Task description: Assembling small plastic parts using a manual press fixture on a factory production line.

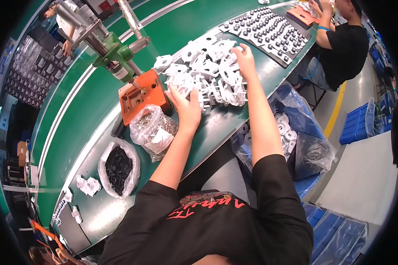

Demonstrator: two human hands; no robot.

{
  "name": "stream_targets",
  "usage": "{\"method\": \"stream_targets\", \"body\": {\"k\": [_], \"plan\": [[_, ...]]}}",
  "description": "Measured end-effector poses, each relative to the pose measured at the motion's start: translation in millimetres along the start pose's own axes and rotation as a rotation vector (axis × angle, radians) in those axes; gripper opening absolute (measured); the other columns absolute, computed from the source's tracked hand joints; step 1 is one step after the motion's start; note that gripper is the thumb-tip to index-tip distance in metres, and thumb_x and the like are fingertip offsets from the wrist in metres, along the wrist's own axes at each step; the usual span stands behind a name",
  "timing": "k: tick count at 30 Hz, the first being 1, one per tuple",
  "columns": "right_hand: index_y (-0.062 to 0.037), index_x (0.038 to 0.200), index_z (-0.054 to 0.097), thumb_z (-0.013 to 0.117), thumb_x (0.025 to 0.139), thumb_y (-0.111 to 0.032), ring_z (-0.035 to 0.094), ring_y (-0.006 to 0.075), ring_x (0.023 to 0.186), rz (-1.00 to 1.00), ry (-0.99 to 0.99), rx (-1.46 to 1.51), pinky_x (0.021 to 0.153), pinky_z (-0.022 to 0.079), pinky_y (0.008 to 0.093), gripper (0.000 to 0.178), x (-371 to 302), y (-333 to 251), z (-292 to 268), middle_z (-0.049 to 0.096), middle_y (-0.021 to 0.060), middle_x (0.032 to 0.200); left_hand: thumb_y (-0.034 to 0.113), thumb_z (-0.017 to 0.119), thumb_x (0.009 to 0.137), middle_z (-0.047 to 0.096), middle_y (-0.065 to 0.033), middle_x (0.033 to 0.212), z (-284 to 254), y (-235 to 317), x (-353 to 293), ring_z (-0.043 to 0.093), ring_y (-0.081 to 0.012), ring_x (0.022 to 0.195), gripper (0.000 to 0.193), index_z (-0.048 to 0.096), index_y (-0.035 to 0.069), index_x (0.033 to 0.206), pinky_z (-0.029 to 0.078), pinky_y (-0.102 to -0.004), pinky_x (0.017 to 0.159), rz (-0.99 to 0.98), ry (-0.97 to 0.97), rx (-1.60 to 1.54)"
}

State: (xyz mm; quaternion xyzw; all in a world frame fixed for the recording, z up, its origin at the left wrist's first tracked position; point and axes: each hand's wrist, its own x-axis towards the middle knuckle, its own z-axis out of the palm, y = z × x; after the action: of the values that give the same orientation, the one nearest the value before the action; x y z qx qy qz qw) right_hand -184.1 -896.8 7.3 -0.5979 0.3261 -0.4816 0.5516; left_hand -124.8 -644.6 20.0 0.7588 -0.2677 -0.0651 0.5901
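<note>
A heap of white plastic parts [208, 73], many with round holes or thin prongs, lies on the green workbench in front of me. My left hand [186, 108] is against the near left side of the heap, thumb and fingers spread apart. Across from it, my right hand [245, 62] rests at the heap's right edge with its fingers parted and partly curved over the parts. Neither hand has a part closed in it. Some fingertips are hidden among the white pieces.
A green hand press [117, 57] with an orange fixture [141, 95] stands left of the heap. Nearby are a bag of screws [154, 132] and a bag of black pieces [119, 170]. A board of assembled parts [267, 33] lies far right, near a seated co-worker [347, 48]. A lined blue bin [305, 185] stands below.
</note>
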Motion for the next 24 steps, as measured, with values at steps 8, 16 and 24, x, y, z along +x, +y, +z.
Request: {"method": "stream_targets", "body": {"k": [8, 16, 24], "plan": [[-0.0092, 0.118, 0.058, 0.061, 0.078, -0.035, 0.058, 0.0212, 0.094, -0.075, -0.134, -0.431, 0.082, 0.044, 0.0292, 0.048, 6, -21, -4, 0.063, 0.0148, 0.103, 0.047, 0.061, 0.076, 0.005, -0.0286, 0.145, 4, 22, -17, 0.005, -0.0437, 0.134, 0.083, 0.024, 0.009, 0.140, 0.005, -0.0559, 0.106, 0.571, -0.172, 0.586], [-0.0080, 0.113, 0.060, 0.054, 0.081, -0.047, 0.057, 0.0295, 0.104, -0.085, -0.201, -0.789, 0.089, 0.043, 0.0371, 0.051, 22, -38, -25, 0.062, 0.0160, 0.107, 0.042, 0.065, 0.073, 0.021, -0.0249, 0.142, 12, 48, -7, 0.011, -0.0458, 0.132, 0.078, 0.032, 0.009, 0.135, 0.005, -0.0663, 0.100, 0.527, -0.161, 0.493], [-0.0016, 0.105, 0.061, 0.057, 0.085, -0.032, 0.058, 0.0234, 0.096, -0.339, -0.179, -0.467, 0.083, 0.044, 0.0309, 0.036, -64, -61, -82, 0.062, 0.0145, 0.106, 0.058, 0.056, 0.072, 0.040, -0.0226, 0.132, 49, 38, 189, 0.031, -0.0410, 0.125, 0.078, 0.040, 0.011, 0.132, 0.020, -0.0552, 0.103, 0.274, -0.005, 1.010]]}}
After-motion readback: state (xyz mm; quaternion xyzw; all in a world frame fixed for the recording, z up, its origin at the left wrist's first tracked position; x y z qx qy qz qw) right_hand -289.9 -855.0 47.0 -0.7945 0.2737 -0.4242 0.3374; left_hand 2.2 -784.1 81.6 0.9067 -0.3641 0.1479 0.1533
